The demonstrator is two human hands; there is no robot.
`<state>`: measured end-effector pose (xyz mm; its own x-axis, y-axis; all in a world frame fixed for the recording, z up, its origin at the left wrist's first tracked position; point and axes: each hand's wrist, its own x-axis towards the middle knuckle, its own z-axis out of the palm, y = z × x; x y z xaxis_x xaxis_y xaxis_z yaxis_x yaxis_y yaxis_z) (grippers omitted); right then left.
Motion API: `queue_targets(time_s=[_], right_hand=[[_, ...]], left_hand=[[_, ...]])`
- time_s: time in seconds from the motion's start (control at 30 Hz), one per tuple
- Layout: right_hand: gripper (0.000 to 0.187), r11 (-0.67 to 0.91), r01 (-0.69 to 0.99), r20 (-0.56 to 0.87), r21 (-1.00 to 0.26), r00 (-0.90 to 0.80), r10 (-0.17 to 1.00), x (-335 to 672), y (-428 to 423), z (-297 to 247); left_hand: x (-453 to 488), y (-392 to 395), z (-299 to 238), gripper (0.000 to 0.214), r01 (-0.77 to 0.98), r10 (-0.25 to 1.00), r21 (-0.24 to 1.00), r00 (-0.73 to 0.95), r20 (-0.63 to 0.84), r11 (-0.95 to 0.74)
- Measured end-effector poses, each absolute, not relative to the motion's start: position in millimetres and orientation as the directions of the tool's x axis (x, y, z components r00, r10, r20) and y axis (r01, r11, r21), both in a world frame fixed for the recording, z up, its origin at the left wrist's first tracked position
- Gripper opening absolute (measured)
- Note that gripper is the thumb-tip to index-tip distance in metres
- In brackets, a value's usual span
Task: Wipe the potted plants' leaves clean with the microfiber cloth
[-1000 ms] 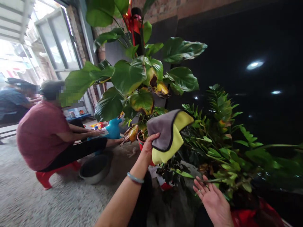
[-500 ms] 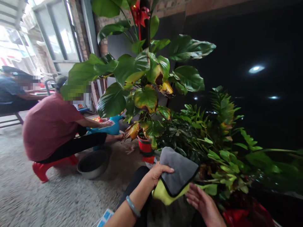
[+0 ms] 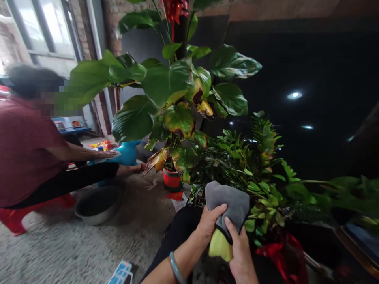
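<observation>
A folded cloth (image 3: 227, 201), grey on one face and yellow on the other with a dark edge, is held up above my lap. My left hand (image 3: 208, 225), with a pale bangle on its wrist, grips the left side, thumb over the grey face. On the right side my right hand (image 3: 241, 252) closes round the cloth, its thumb also on the grey. Most fingers of both hands are hidden behind the fabric. The yellow side (image 3: 220, 245) hangs out below, between the hands. Leafy green plants stand just beyond the cloth.
A tall plant with browning leaves (image 3: 179, 118) grows from a red pot (image 3: 171, 179). Left of it lies a grey basin (image 3: 99, 207) on the concrete floor. A person in a red shirt (image 3: 29, 146) sits on a red stool (image 3: 13, 219), one hand by a blue object (image 3: 127, 153).
My right hand has come in from the right and taken hold of the cloth, which is now bunched narrower. The view has turned right, so the seated person appears further left.
</observation>
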<state>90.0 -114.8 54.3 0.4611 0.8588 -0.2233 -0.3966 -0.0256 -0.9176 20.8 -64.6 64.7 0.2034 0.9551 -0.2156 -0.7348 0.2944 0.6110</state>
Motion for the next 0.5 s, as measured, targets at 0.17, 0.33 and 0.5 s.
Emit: queue_targets(time_s=[0.17,0.33,0.5], right_hand=[[0.098,-0.042,-0.479,-0.281,-0.877,0.438,0.854,90,-126,61],[0.084,-0.005,-0.497,-0.221,-0.867,0.377,0.899,89,-132,62],[0.065,0.039,-0.442,-0.212,-0.896,0.505,0.837,84,-133,58]], left_hand=[[26,-73,68,0.065,-0.767,0.947,0.556,0.241,-0.214,0.321],[21,-77,65,0.059,-0.759,0.940,0.555,0.258,-0.221,0.339],[17,-74,54,0.057,-0.719,0.941,0.607,0.261,-0.216,0.339]])
